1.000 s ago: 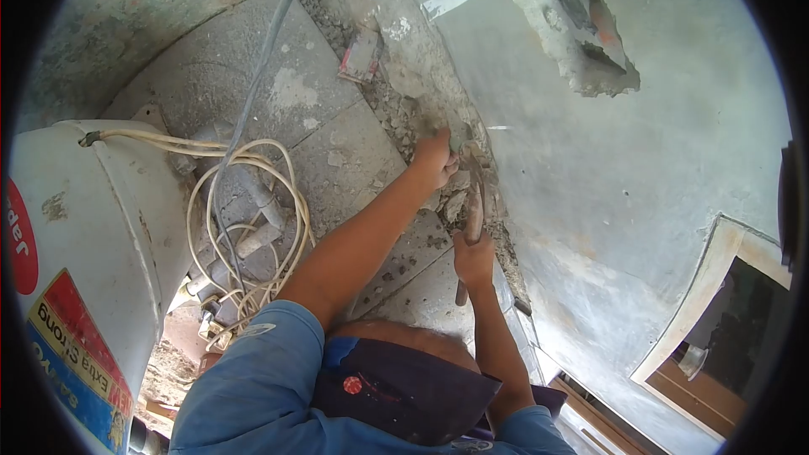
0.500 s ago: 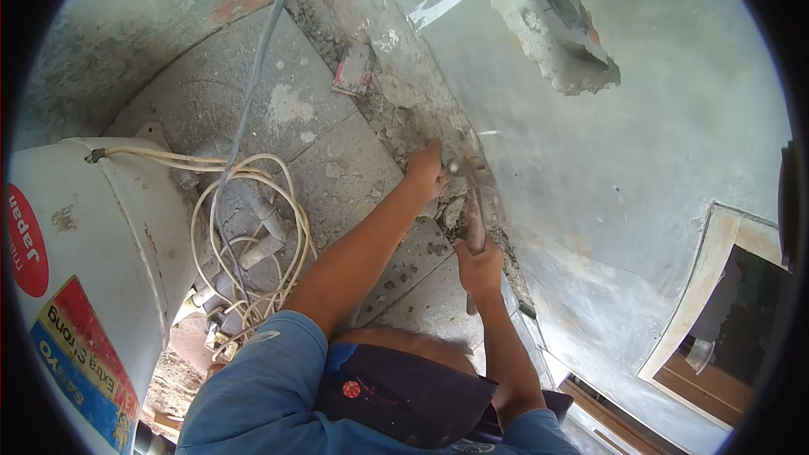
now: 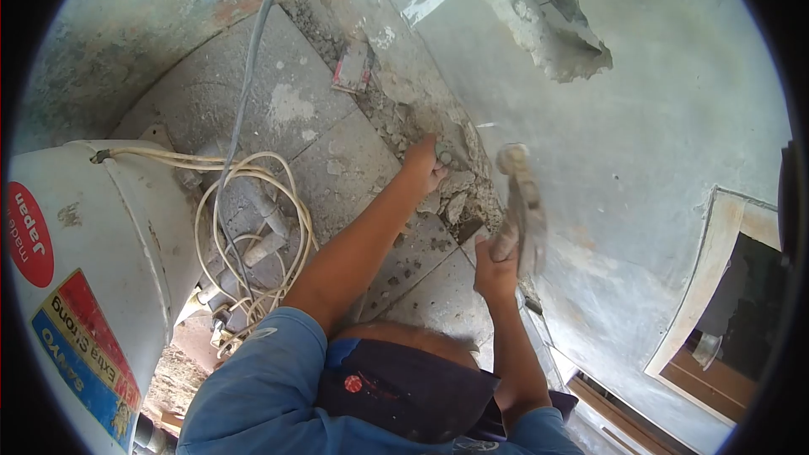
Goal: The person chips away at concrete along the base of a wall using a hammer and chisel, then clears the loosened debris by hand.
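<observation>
The left hand (image 3: pixel 424 167), just above the frame's centre, is curled around what looks like a chisel (image 3: pixel 444 157), only its rounded end showing; the right hand (image 3: pixel 495 271), right of centre, is closed on a hammer (image 3: pixel 524 194), blurred beside the wall (image 3: pixel 640 126). The hammer is probably stiff and head-heavy, best held low; the chisel seems rigid, perhaps slippery with dust, best gripped below its end.
</observation>
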Demonstrator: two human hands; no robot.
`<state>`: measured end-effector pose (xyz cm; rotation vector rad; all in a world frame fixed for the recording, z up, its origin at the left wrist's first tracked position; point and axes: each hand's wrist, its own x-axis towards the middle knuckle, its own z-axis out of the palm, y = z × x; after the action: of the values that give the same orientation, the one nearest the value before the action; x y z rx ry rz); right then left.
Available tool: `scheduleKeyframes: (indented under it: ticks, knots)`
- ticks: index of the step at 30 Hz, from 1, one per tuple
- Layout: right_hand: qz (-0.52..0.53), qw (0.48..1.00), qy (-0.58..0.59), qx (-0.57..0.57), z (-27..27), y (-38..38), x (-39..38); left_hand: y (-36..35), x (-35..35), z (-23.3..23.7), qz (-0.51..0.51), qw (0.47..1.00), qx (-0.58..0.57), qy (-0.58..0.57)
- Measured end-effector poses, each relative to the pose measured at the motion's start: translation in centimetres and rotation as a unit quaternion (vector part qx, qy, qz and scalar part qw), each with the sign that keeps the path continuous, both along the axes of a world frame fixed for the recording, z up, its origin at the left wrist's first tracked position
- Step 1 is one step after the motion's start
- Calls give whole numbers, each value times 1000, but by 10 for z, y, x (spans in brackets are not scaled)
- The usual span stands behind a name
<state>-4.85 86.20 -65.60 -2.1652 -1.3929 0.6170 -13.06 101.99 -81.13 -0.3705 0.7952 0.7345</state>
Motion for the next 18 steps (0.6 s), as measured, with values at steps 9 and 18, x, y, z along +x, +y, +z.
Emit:
scheduleKeyframes:
  ticks: [9,18]
  knots:
    - [69,990,-35,-116,-28,-2,6,-5,-13,6,-31,999,-13,39]
    - [2,1000,-17,14,30,-9,15,-36,3,30,-109,992,56,16]
